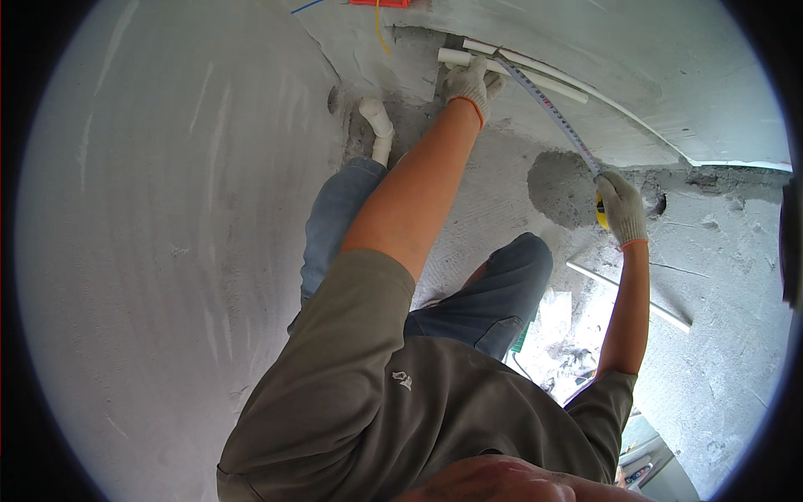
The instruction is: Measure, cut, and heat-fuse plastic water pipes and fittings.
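Note:
My left hand (pixel 468 84), in a pale knit glove with an orange cuff, grips a short white pipe (pixel 560 86) at the wall's base; its fingers are partly hidden. A longer, thin white pipe (pixel 644 121) runs behind it along the wall. From beside my left fingers a steel tape (pixel 548 113) stretches diagonally down to the right, where my gloved right hand (pixel 621 209) is closed on its yellow case (pixel 602 215). Whether my left fingers touch the tape's end I cannot tell. A white elbow pipe (pixel 381 125) stands left of my left forearm.
A grey plastered wall (pixel 150 209) is on the left. The rough concrete floor (pixel 711 251) has a dark patch (pixel 556 188), a hole (pixel 657 205) and a loose white pipe (pixel 669 314). A red box (pixel 381 3) with yellow and blue wires is at the top. My bent knees are below.

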Demonstrator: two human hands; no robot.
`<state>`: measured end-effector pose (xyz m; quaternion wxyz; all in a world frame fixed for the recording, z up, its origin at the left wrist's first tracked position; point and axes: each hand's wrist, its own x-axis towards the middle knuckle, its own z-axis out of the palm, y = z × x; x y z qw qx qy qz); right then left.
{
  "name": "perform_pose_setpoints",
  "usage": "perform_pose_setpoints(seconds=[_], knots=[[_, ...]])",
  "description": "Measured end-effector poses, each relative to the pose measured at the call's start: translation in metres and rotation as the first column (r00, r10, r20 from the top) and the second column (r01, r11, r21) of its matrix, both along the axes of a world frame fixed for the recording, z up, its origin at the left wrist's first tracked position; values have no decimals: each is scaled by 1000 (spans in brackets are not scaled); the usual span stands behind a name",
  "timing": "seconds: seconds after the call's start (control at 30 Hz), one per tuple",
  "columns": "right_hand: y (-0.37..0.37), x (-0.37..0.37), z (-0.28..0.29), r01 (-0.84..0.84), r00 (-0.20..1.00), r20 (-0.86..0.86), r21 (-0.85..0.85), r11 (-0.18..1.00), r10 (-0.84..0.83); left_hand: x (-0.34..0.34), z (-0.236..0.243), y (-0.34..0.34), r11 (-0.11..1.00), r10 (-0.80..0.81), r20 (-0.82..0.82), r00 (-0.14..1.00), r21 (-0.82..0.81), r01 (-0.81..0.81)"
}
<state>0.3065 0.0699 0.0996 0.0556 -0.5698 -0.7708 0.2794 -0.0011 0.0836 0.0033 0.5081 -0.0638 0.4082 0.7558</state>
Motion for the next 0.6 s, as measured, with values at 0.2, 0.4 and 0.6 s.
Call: perform_pose_setpoints(seconds=[0.2, 0.4, 0.6], knots=[[31, -34, 20, -67, 985, 160, 40, 997, 59, -1, 5, -3, 1000, 24, 8, 1000, -4, -24], [63, -70, 25, -233, 947, 250, 113, 966, 200, 4, -2, 2, 999, 41, 56, 998, 21, -42], [81, -123, 27, -320, 899, 348, 110, 941, 265, 5, 2, 0, 997, 64, 103, 993, 40, -68]])
